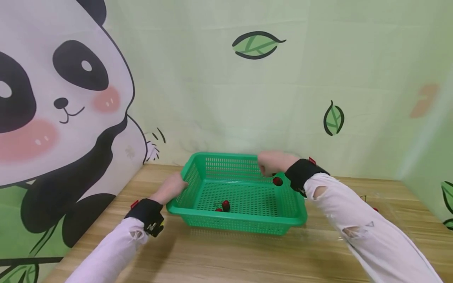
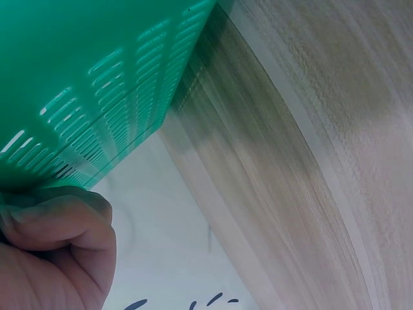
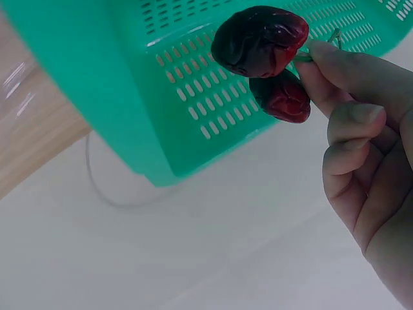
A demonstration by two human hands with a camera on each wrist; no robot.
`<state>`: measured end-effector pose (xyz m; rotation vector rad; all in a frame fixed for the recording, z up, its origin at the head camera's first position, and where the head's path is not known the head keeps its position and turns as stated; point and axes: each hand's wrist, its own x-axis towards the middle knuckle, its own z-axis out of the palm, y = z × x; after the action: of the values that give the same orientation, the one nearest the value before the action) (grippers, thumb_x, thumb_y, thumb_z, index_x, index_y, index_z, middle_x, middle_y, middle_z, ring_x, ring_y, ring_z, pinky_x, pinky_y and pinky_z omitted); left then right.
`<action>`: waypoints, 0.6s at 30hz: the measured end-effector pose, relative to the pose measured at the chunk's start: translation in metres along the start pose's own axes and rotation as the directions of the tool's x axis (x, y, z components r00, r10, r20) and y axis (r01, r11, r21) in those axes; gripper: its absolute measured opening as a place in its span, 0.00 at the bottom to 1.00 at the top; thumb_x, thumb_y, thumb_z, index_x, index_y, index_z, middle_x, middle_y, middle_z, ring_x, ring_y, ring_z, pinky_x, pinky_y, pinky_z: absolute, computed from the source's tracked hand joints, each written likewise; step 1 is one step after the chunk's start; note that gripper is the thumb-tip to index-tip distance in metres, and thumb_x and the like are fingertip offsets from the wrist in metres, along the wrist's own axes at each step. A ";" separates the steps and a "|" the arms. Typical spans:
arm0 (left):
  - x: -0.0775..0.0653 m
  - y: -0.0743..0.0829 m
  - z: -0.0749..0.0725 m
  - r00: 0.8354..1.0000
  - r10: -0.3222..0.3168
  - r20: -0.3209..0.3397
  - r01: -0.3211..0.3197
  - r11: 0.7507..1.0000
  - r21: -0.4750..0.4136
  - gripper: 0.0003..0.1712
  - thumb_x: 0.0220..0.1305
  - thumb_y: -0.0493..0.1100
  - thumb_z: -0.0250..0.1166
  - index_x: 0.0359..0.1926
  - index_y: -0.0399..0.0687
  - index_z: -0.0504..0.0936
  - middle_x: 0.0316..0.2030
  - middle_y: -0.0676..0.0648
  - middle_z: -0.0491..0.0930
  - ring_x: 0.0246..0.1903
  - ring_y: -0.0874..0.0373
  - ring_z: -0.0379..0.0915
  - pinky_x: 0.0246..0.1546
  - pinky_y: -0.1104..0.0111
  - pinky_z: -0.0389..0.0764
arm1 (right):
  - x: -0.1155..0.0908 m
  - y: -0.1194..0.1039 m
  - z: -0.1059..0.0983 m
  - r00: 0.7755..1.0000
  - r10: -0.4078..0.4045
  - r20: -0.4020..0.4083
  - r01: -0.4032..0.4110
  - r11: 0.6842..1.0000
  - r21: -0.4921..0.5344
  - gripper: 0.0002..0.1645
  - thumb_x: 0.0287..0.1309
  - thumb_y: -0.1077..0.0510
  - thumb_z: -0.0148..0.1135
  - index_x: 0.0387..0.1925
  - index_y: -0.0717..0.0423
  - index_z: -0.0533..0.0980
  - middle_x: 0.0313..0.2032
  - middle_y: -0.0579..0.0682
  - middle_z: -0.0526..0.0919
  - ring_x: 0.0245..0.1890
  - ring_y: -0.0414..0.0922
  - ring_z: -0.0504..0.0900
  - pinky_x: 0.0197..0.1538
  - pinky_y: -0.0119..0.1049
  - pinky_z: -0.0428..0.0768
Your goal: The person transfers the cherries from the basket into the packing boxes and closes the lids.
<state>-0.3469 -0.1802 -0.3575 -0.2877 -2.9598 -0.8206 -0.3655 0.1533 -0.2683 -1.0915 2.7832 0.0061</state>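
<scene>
A green slotted plastic basket (image 1: 244, 220) stands on the wooden table. My left hand (image 1: 170, 188) grips its left rim; in the left wrist view the curled fingers (image 2: 61, 223) lie against the basket wall. Over the right part of the basket, my right hand (image 1: 277, 162) pinches the green stems of a pair of dark red cherries (image 3: 261, 42). They dangle below the thumb and forefinger, one partly behind the other. In the head view one hanging cherry (image 1: 277, 181) shows. Inside the basket, near the front wall, lie more cherries (image 1: 225, 205), partly hidden by the rim.
Right of the basket, a red cherry (image 1: 375, 209) shows past my right sleeve, which hides part of that area. A cloth backdrop with a panda and leaves (image 1: 256, 45) rises behind the table (image 1: 219, 259).
</scene>
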 end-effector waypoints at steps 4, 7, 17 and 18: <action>0.000 -0.001 0.001 1.000 -0.011 0.002 0.011 1.000 -0.003 0.08 0.60 0.33 0.56 0.25 0.43 0.69 0.24 0.47 0.69 0.24 0.55 0.68 0.25 0.69 0.72 | -0.007 0.005 -0.004 1.000 0.011 -0.011 -0.011 1.000 0.003 0.31 0.55 0.77 0.52 0.13 0.45 0.52 0.18 0.42 0.47 0.23 0.42 0.45 0.33 0.39 0.50; 0.000 -0.002 0.001 1.000 -0.013 0.001 0.013 1.000 -0.010 0.08 0.60 0.32 0.55 0.25 0.43 0.68 0.24 0.47 0.69 0.24 0.55 0.68 0.25 0.69 0.71 | -0.012 0.009 -0.007 1.000 0.010 -0.008 -0.010 1.000 0.025 0.30 0.54 0.77 0.52 0.13 0.45 0.52 0.17 0.42 0.48 0.22 0.42 0.46 0.32 0.38 0.51; 0.002 -0.002 0.003 1.000 -0.014 -0.007 0.014 1.000 0.005 0.08 0.60 0.33 0.56 0.25 0.43 0.69 0.24 0.47 0.69 0.23 0.55 0.68 0.25 0.68 0.72 | -0.027 0.022 -0.017 0.998 0.047 -0.038 -0.047 0.999 0.014 0.27 0.51 0.76 0.54 0.10 0.47 0.60 0.13 0.41 0.57 0.20 0.40 0.53 0.29 0.34 0.54; 0.002 -0.002 0.003 1.000 -0.018 -0.005 0.018 1.000 0.007 0.08 0.61 0.33 0.56 0.25 0.42 0.69 0.24 0.47 0.69 0.23 0.55 0.68 0.25 0.69 0.72 | -0.029 0.024 -0.017 0.998 0.054 -0.041 -0.053 0.999 0.010 0.26 0.51 0.76 0.54 0.10 0.47 0.60 0.13 0.41 0.58 0.19 0.40 0.54 0.28 0.33 0.55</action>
<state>-0.3491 -0.1800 -0.3607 -0.2593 -2.9645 -0.8107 -0.3634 0.1894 -0.2484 -1.0263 2.8449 -0.0228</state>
